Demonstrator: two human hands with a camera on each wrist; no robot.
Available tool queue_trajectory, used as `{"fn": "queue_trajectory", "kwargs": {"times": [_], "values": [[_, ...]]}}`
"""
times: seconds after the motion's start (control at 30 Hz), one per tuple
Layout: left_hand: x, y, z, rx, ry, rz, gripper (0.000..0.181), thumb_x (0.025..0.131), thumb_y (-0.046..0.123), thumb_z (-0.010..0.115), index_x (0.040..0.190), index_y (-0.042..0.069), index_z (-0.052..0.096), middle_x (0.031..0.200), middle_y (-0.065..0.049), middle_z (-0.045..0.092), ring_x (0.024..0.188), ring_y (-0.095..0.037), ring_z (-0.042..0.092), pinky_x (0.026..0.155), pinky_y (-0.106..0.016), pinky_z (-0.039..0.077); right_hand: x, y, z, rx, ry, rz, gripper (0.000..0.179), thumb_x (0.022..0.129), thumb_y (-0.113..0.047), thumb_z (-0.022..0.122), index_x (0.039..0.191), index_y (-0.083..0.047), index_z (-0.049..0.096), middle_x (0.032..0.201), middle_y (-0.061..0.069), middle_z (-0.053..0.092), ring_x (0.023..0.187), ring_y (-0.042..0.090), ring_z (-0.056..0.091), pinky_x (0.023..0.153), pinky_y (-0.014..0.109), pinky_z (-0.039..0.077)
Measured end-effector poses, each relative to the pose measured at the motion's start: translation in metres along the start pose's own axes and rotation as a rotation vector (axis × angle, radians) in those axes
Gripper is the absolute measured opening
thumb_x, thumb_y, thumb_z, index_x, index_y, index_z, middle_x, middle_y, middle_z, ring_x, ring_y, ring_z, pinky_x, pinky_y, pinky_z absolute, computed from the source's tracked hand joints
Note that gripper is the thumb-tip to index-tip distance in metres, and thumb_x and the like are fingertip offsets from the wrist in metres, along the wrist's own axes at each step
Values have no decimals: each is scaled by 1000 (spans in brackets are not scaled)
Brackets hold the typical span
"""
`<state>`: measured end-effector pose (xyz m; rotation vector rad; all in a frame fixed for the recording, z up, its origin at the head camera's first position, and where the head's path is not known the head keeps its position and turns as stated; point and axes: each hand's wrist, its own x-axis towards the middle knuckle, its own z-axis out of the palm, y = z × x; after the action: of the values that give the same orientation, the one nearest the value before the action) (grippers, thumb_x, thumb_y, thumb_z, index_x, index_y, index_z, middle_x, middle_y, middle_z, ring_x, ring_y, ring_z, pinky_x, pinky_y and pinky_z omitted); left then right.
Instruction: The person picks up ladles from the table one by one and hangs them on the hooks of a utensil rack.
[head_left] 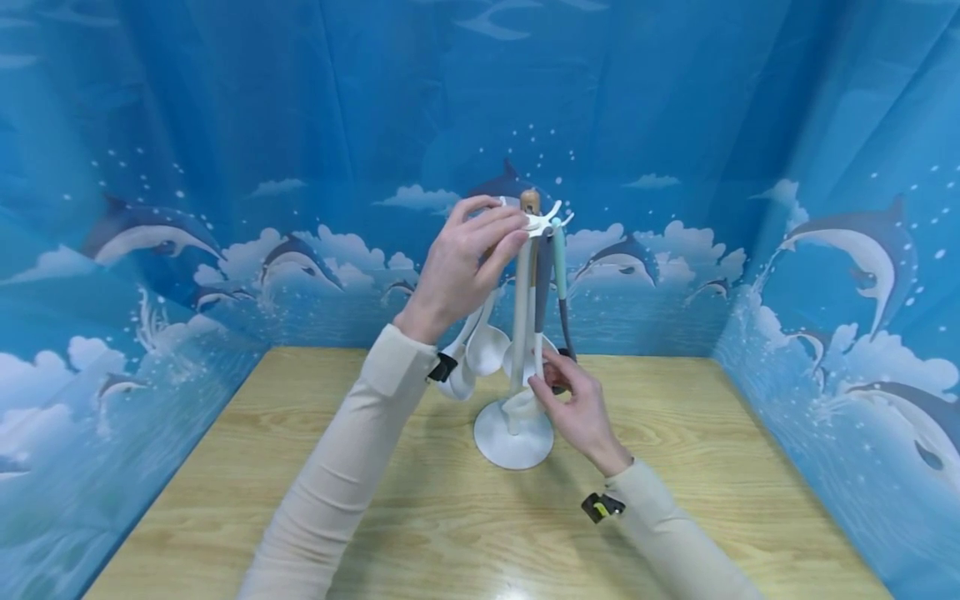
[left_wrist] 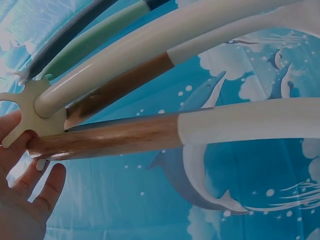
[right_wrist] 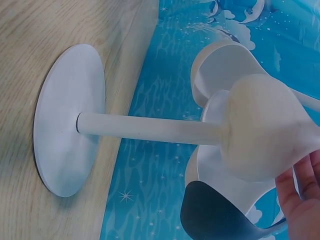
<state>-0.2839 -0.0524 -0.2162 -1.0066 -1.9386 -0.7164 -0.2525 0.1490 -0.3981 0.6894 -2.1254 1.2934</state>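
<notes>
A white utensil stand has a post (head_left: 519,342), a round base (head_left: 495,446) and a hooked top (head_left: 542,223). At that top my left hand (head_left: 467,262) grips the hooks, its fingers around the hook plate (left_wrist: 40,102) beside a wooden handle (left_wrist: 105,142). Lower down, my right hand (head_left: 577,408) pinches the white neck of a ladle (head_left: 538,350) between thumb and fingers. This ladle has a grey handle (head_left: 545,279) that reaches up to the hooks. In the right wrist view its rounded bowl (right_wrist: 270,130) overlaps the post, and the fingers (right_wrist: 287,192) lie at its neck.
Other utensils hang around the stand: white ladles (head_left: 487,348), one with a green handle (head_left: 559,262), and a dark-headed one (right_wrist: 210,215). The wooden table (head_left: 300,467) carries the stand. A blue dolphin-print curtain (head_left: 420,100) encloses the back and sides.
</notes>
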Motion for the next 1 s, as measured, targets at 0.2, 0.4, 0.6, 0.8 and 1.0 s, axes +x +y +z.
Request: {"fn": "queue_trajectory", "kwargs": {"times": [0.2, 0.4, 0.6, 0.8, 1.0], "values": [[-7, -3, 1, -8, 43, 80, 34, 100, 19, 57, 132, 5, 62, 134, -10, 62, 134, -27, 45, 115, -34, 34, 1, -8, -1, -21, 42, -20, 37, 87, 4, 69, 123, 4, 63, 94, 16, 69, 81, 19, 66, 76, 30, 58], [-16, -5, -6, -33, 111, 121, 40, 97, 13, 62, 134, 0, 58, 139, -16, 57, 137, -28, 43, 118, -34, 30, 3, -39, -12, -14, 86, -42, 29, 87, 9, 66, 116, 11, 64, 102, 23, 69, 87, 24, 67, 80, 23, 56], [-40, -10, -14, -38, 132, 99, 38, 95, 8, 63, 132, -2, 59, 134, -18, 60, 132, -32, 48, 116, -35, 34, 4, -17, -15, -67, 206, -70, 24, 87, 11, 65, 111, 10, 68, 107, 25, 69, 92, 36, 65, 85, 10, 48], [-73, -13, -18, -44, 143, 58, 35, 98, 13, 59, 131, 0, 60, 132, -18, 61, 129, -32, 52, 113, -38, 37, 0, 15, -26, -133, 278, -49, 26, 88, 5, 67, 113, 0, 71, 114, 17, 70, 105, 29, 64, 88, 14, 48], [-107, -16, -20, -31, 150, 3, 35, 99, 14, 59, 130, 1, 61, 130, -19, 62, 125, -34, 55, 110, -42, 41, -8, 23, -42, -220, 250, 7, 27, 92, -4, 66, 118, -4, 69, 121, 16, 67, 113, 31, 61, 97, 28, 47]]}}
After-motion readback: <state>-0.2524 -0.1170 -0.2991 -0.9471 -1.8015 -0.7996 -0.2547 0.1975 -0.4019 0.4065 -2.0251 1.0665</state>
